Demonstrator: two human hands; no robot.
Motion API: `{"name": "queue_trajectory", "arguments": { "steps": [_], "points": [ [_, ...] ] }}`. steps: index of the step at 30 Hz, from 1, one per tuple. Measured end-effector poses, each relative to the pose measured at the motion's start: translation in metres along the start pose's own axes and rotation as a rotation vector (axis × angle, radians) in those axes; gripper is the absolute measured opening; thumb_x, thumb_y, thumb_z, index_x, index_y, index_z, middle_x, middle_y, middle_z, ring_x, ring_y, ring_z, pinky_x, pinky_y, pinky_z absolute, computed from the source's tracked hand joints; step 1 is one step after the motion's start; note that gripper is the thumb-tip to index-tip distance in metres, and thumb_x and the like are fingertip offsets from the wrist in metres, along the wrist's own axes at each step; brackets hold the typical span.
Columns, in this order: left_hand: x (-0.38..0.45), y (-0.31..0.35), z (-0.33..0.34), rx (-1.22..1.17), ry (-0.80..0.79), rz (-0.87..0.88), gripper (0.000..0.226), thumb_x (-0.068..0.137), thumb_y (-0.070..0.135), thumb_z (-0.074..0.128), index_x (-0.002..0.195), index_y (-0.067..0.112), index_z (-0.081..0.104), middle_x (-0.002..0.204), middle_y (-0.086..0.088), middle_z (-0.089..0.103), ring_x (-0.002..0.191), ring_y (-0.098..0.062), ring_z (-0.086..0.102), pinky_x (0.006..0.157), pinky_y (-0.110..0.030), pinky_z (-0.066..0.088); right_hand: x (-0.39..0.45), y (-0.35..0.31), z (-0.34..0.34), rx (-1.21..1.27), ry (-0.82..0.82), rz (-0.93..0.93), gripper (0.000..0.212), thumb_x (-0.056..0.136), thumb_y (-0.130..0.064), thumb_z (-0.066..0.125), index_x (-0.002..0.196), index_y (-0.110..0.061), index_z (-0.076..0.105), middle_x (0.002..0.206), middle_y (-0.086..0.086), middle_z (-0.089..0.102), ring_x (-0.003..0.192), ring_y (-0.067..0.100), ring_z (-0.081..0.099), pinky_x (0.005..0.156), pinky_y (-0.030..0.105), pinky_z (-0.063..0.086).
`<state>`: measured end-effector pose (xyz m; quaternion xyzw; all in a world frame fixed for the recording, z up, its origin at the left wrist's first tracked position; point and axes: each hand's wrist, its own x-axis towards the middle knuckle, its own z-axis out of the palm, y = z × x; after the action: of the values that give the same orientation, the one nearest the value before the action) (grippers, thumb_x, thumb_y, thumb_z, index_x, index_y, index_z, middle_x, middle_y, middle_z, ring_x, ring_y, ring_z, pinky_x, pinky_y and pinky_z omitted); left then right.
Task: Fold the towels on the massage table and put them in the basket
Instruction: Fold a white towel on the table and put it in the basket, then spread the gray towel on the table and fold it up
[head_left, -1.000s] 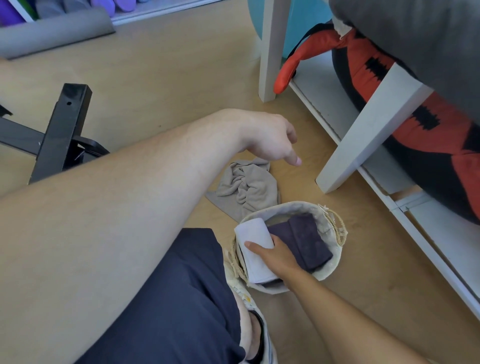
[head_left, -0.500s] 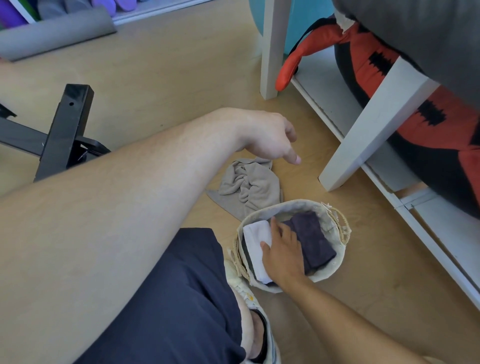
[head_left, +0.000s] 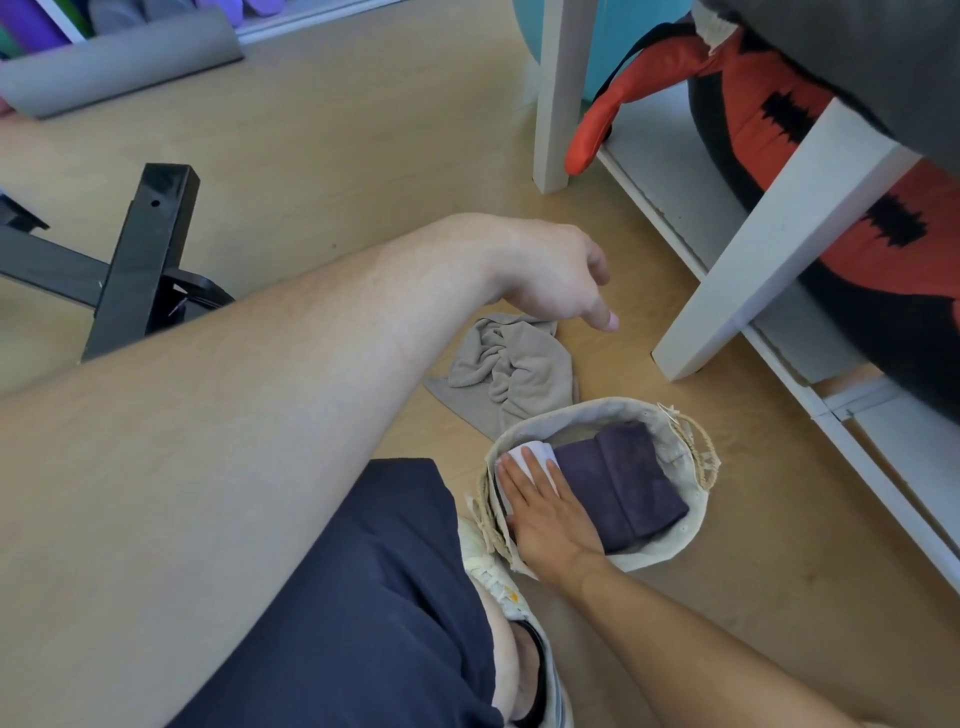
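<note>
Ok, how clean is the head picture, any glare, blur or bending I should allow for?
Head view: bright, even daylight, with a washed-out patch on the floor at upper left; the wide lens bows the white frame; the left hand and forearm loom large and slightly soft; the basket and right hand are sharp.

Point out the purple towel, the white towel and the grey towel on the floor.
purple towel (head_left: 618, 483): head view, middle of its folded top face, in the basket.
white towel (head_left: 540, 451): head view, exposed end beyond the fingertips.
grey towel (head_left: 511, 371): head view, centre of the crumpled heap on the floor.
</note>
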<state>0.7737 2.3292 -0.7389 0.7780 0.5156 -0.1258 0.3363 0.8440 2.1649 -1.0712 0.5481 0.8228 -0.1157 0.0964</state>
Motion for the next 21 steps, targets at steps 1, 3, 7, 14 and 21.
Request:
{"name": "queue_trajectory", "arguments": {
  "steps": [1,3,7,14,21],
  "points": [
    [0.0,0.0,0.0,-0.001,-0.003,0.0,0.064,0.093,0.046,0.066,0.149,0.028,0.044,0.148,0.005,0.05,0.132,-0.02,0.05,0.105,-0.031,0.042,0.002,-0.001,0.001,-0.005,-0.009,0.01,0.067,0.093,-0.031,0.023,0.153,-0.006,0.034,0.162,0.008,0.03,0.153,0.027,0.004,0.122,0.048,0.005],
    [0.0,0.001,0.001,-0.001,-0.008,0.002,0.064,0.093,0.046,0.066,0.149,0.028,0.044,0.149,0.005,0.05,0.131,-0.02,0.051,0.105,-0.031,0.042,0.005,-0.004,0.002,0.024,-0.016,0.029,0.068,0.088,-0.03,0.027,0.149,-0.004,0.043,0.158,0.009,0.039,0.151,0.028,0.002,0.121,0.047,0.004],
    [0.0,0.001,0.001,0.008,-0.008,0.001,0.064,0.092,0.047,0.066,0.149,0.029,0.044,0.149,0.005,0.05,0.132,-0.02,0.051,0.107,-0.034,0.043,-0.002,-0.005,-0.003,0.043,0.017,-0.066,0.073,0.083,-0.038,0.037,0.146,-0.003,0.047,0.155,0.011,0.043,0.15,0.029,0.016,0.116,0.048,0.014],
    [-0.003,0.004,-0.001,-0.01,0.006,0.015,0.064,0.092,0.048,0.066,0.149,0.028,0.044,0.149,0.006,0.049,0.133,-0.02,0.049,0.107,-0.032,0.042,-0.004,0.026,-0.049,0.613,0.378,0.203,0.046,0.103,-0.032,0.035,0.143,-0.021,0.053,0.151,-0.006,0.048,0.143,0.014,0.037,0.12,0.033,0.024],
    [-0.004,0.003,-0.004,-0.061,0.028,0.021,0.065,0.093,0.046,0.066,0.151,0.027,0.042,0.151,0.005,0.047,0.134,-0.02,0.048,0.101,-0.028,0.041,0.034,0.078,-0.095,0.75,0.333,0.506,0.033,0.097,-0.018,0.05,0.127,-0.024,0.061,0.134,-0.004,0.058,0.126,0.019,0.048,0.105,0.037,0.042]
  ]
}}
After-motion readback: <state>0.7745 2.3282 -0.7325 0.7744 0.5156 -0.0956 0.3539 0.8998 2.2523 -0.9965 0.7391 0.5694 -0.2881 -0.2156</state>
